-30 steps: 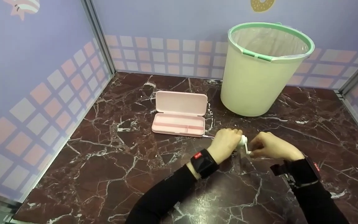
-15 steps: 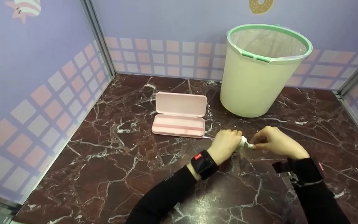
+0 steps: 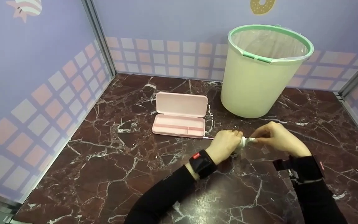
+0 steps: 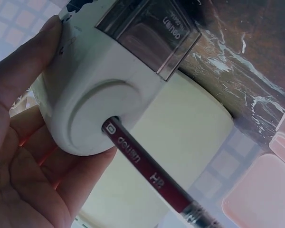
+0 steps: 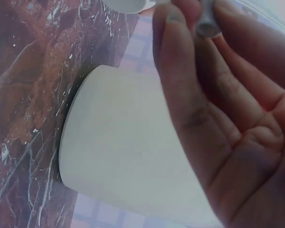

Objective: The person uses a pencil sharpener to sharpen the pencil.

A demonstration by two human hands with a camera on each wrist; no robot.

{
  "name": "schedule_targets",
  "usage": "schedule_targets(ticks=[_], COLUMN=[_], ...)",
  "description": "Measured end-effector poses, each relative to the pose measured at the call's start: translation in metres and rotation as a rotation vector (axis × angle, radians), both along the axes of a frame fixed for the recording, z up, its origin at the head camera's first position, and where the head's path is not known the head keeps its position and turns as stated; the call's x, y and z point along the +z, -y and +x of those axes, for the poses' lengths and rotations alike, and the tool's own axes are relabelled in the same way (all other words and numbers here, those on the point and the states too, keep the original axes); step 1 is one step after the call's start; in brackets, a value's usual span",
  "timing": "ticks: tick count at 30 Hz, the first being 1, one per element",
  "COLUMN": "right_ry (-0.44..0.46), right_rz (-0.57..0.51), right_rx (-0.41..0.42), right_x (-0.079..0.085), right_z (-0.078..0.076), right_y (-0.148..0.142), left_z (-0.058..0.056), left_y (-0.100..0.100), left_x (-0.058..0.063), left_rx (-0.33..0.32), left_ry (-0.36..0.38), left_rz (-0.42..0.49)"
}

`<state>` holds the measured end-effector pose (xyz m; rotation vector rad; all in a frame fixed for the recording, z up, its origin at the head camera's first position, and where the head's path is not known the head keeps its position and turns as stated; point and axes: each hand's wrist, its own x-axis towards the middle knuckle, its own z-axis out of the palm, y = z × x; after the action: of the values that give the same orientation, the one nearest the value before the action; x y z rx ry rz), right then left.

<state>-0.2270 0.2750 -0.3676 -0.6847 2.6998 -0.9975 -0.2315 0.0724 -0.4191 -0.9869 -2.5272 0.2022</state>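
Gripping sharpener (image 4: pixel 83 66), pencil (image 4: pixel 152 171) inserted, w/ L hand (image 3: pixel 225 142), R of open pink case (image 3: pixel 182 104), prob. steadying it vs. cranking; pinching crank handle (image 3: pixel 252 140) w/ R hand (image 3: pixel 280 138), likely for easier turning.

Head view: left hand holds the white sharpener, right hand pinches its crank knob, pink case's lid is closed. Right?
Not the lid: the head view shows the pink case open, its lid raised. The rest stands: left hand holds the white sharpener, right hand pinches its crank knob.
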Motion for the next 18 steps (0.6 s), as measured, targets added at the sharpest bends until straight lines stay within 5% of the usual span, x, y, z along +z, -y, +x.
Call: schedule_targets(ticks=[4, 11, 18], right_ry=[0.029, -0.109, -0.115], right_rz=[-0.080, -0.099, -0.094], right_rx=[-0.057, -0.183, -0.214], right_x=[-0.005, -0.015, -0.021], right_z=[0.001, -0.008, -0.020], right_y=[0.000, 0.000, 0.001], left_z=[-0.002, -0.004, -0.005], left_y=[0.000, -0.001, -0.001], left_x=[0.000, -0.001, -0.001], left_rx=[0.008, -0.008, -0.023], left_ry=[0.009, 0.034, 0.071], left_rz=[-0.004, -0.004, -0.012])
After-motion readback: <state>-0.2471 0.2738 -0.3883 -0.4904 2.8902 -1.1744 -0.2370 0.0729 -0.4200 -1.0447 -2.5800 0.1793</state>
